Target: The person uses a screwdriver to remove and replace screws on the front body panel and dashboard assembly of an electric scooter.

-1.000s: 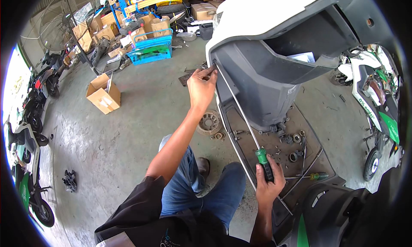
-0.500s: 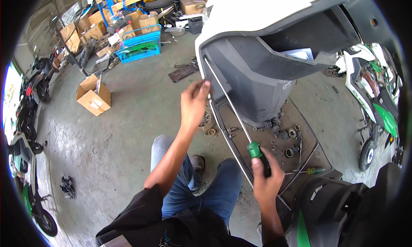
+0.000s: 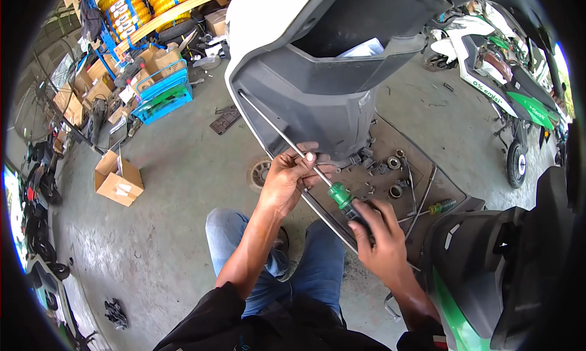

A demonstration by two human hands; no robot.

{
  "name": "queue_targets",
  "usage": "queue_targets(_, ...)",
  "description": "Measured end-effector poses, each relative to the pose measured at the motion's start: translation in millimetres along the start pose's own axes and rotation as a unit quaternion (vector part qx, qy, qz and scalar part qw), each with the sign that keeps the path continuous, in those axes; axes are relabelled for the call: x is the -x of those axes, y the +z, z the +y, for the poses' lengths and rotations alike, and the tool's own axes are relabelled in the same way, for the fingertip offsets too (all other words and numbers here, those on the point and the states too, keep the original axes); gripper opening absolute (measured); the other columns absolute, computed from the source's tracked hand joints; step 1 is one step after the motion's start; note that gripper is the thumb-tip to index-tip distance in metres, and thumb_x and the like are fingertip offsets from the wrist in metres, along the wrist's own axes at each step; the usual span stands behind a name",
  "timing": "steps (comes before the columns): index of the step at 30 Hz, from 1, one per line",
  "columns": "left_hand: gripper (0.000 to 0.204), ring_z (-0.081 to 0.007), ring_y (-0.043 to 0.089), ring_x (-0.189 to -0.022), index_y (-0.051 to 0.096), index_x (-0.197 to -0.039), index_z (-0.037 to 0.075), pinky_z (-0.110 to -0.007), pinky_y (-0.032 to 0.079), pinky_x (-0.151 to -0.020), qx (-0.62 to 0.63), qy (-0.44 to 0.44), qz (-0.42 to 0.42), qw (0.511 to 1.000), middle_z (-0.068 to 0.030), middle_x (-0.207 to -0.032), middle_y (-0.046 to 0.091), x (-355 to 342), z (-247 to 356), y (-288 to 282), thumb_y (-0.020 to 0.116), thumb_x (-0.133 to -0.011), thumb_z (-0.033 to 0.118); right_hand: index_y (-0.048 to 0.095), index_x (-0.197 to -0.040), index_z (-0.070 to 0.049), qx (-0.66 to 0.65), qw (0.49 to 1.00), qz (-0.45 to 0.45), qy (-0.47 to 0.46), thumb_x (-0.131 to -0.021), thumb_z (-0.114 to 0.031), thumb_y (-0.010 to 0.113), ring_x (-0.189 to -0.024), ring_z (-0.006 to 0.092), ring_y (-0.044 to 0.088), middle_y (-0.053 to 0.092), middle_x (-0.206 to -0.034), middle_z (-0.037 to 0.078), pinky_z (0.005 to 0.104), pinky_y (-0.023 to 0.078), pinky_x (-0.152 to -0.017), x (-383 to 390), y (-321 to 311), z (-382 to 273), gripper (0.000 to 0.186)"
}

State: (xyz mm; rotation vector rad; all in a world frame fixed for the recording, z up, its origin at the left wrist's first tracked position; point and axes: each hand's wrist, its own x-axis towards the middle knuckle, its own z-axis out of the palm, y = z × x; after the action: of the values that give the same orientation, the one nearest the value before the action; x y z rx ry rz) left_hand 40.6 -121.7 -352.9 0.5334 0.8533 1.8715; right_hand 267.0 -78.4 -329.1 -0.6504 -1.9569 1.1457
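A long screwdriver with a green and black handle slants across the front of a scooter. Its tip meets a small recess near the left edge of the scooter's dark grey inner panel. My right hand is closed round the handle. Midway along the shaft, my left hand pinches the metal between thumb and fingers, just above the handle. White outer bodywork borders the grey panel.
Several loose metal parts and a second green-handled screwdriver lie on the scooter's footboard. The scooter seat is at lower right. A cardboard box, a blue crate and a wheel hub rest on the floor.
My left hand has moved from the panel's edge onto the screwdriver shaft. My right hand still grips the handle, its fingers shifted. The view has shifted, so the scooter appears further left.
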Motion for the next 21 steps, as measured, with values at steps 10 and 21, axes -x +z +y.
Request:
queue_targets(10, 0.014, -0.0301, 0.074, -0.087, 0.061, -0.111, 0.003, -0.037, 0.064, -0.075, 0.003, 0.025, -0.016, 1.000, -0.0107, -0.091, 0.067, 0.0, 17.8, -2.5, 0.060, -0.098, 0.008, 0.057, -0.132, 0.000, 0.122, 0.980, -0.064, -0.145, -0.090, -0.024, 0.070, -0.083, 0.0264, 0.064, 0.061, -0.102, 0.022, 0.0323, 0.054, -0.070, -8.1, -14.5, -30.1, 0.050)
queue_targets(21, 0.011, -0.0308, 0.073, -0.092, 0.062, -0.106, 0.004, -0.040, 0.064, -0.081, -0.039, 0.039, 0.012, 0.998, -0.0088, -0.093, 0.066, -2.3, 23.5, -0.4, 0.062, -0.098, 0.010, 0.059, -0.111, 0.000, -0.259, 0.904, -0.143, 0.309, -0.099, -0.048, 0.057, -0.050, 0.0129, 0.051, 0.054, -0.067, 0.006, 0.0271, 0.039, -0.045, -21.1, -9.6, -28.3, 0.050)
